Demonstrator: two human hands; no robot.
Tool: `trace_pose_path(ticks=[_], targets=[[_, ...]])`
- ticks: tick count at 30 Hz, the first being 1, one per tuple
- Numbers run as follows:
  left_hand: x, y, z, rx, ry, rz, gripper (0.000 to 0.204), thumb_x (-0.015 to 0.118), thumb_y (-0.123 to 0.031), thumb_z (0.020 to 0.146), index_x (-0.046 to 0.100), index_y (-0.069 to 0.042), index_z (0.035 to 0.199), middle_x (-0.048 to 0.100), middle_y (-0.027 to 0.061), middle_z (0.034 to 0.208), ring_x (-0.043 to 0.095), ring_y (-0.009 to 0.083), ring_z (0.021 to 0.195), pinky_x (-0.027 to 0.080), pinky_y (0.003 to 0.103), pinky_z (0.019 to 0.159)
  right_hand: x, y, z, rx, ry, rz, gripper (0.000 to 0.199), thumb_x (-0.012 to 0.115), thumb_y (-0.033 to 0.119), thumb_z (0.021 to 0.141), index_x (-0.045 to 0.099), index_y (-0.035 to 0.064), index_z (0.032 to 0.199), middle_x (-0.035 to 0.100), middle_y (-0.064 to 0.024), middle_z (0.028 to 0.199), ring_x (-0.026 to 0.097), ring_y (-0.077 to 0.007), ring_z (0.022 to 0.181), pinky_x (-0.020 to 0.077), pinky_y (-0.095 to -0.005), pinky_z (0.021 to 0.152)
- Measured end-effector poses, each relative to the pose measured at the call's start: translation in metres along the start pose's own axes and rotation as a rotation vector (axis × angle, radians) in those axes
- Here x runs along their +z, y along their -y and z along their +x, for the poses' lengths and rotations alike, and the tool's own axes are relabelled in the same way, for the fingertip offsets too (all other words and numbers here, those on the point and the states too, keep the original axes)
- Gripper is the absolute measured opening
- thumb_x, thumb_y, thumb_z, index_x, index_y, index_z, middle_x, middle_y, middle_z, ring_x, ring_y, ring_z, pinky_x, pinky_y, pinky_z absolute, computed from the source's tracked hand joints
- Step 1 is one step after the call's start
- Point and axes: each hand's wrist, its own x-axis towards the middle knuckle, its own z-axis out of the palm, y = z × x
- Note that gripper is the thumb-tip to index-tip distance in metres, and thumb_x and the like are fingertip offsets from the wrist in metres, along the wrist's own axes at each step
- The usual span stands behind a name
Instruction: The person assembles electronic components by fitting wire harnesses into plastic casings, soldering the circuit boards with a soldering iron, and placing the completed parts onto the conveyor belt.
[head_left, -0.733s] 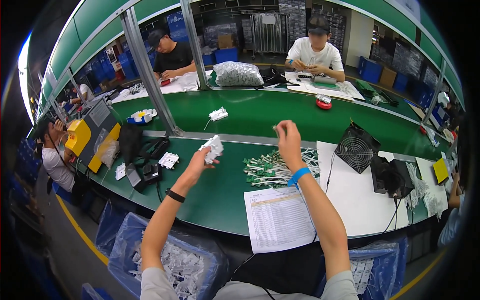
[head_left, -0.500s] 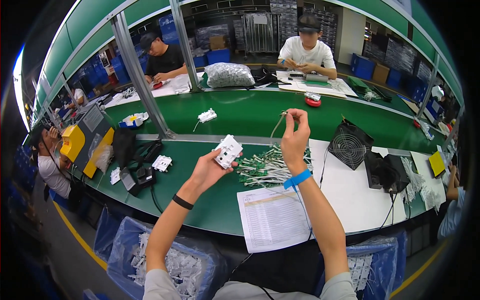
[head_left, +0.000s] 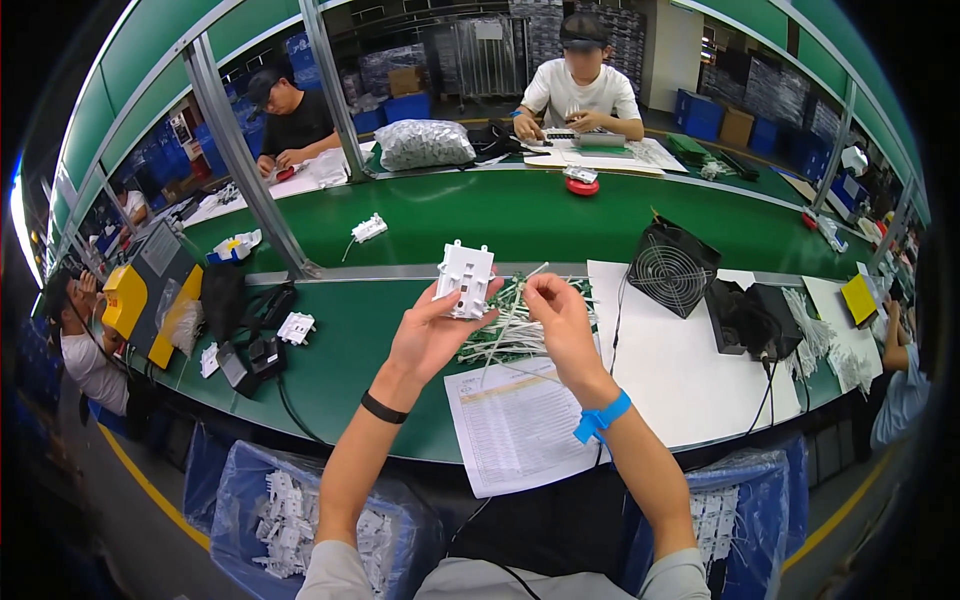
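My left hand (head_left: 428, 338) grips a white plastic housing (head_left: 465, 272) with small slots and clips, tilted up over the bench. Close on its right, my right hand (head_left: 562, 325) is closed in a pinch on a whitish cable (head_left: 540, 268). A small part at the cable's end sits between the two hands, too small to make out clearly. Beneath them lies a heap of small green circuit boards with white cables (head_left: 505, 340), partly hidden by my hands. A printed sheet (head_left: 515, 425) rests at the bench's near edge, under my right forearm.
A black fan (head_left: 675, 268) and a black box (head_left: 750, 320) stand at the right. Left are white housings (head_left: 297, 327) and a yellow-grey machine (head_left: 150, 290). A green conveyor (head_left: 450, 215) runs beyond; two people work across it. Bins of white parts (head_left: 285, 520) flank me below.
My right hand has come down toward the housing with the cable. My left hand has lifted the housing and turned it more upright. The whole view has shifted slightly.
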Motion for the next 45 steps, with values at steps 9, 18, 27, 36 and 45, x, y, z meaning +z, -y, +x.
trace_pose_path(ticks=[9, 18, 27, 36, 45], targets=[[0.039, 0.021, -0.010, 0.231, -0.020, 0.282, 0.094, 0.067, 0.007, 0.084, 0.018, -0.010, 0.162, 0.047, 0.0110, 0.141, 0.046, 0.0425, 0.141, 0.047, 0.047, 0.110, -0.002, 0.014, -0.063, 0.487, 0.207, 0.811, 0.016, 0.056, 0.017, 0.104, 0.057, 0.0038, 0.095, 0.049, -0.0005, 0.085, 0.043, -0.0115, 0.078, 0.0398, -0.0279, 0.073], [0.056, 0.038, -0.027, 0.444, 0.084, 0.603, 0.074, 0.065, 0.010, 0.086, 0.025, -0.014, 0.143, 0.039, 0.0098, 0.133, 0.054, 0.0398, 0.132, 0.050, 0.046, 0.106, -0.003, 0.033, -0.082, 0.404, 0.029, 0.565, 0.012, 0.058, 0.018, 0.104, 0.060, 0.0078, 0.099, 0.047, 0.0055, 0.082, 0.040, -0.0070, 0.072, 0.0376, -0.0252, 0.070], [0.065, 0.049, -0.034, 0.539, 0.149, 0.706, 0.063, 0.062, 0.011, 0.087, 0.027, -0.015, 0.132, 0.038, 0.0120, 0.128, 0.058, 0.0363, 0.126, 0.047, 0.049, 0.106, -0.002, 0.032, -0.098, 0.425, 0.016, 0.410, 0.016, 0.059, 0.021, 0.104, 0.062, 0.0053, 0.102, 0.052, 0.0043, 0.081, 0.044, -0.0058, 0.073, 0.0366, -0.0230, 0.066], [0.068, 0.062, -0.039, 0.591, 0.116, 0.646, 0.065, 0.064, 0.008, 0.087, 0.025, -0.015, 0.134, 0.039, 0.0142, 0.132, 0.056, 0.0393, 0.128, 0.043, 0.052, 0.110, -0.010, 0.030, -0.100, 0.323, 0.090, 0.366, 0.023, 0.059, 0.017, 0.104, 0.062, -0.0033, 0.115, 0.064, -0.0051, 0.094, 0.060, -0.0111, 0.082, 0.0484, -0.0249, 0.074], [0.058, 0.052, -0.030, 0.225, 0.205, 0.608, 0.074, 0.079, -0.003, 0.083, 0.034, -0.006, 0.142, 0.057, 0.0182, 0.129, 0.060, 0.0307, 0.125, 0.050, 0.042, 0.105, -0.061, 0.028, -0.098, 0.269, 0.042, 0.018, 0.021, 0.062, 0.013, 0.102, 0.066, -0.0050, 0.113, 0.071, -0.0066, 0.093, 0.064, -0.0117, 0.082, 0.0518, -0.0254, 0.076]])
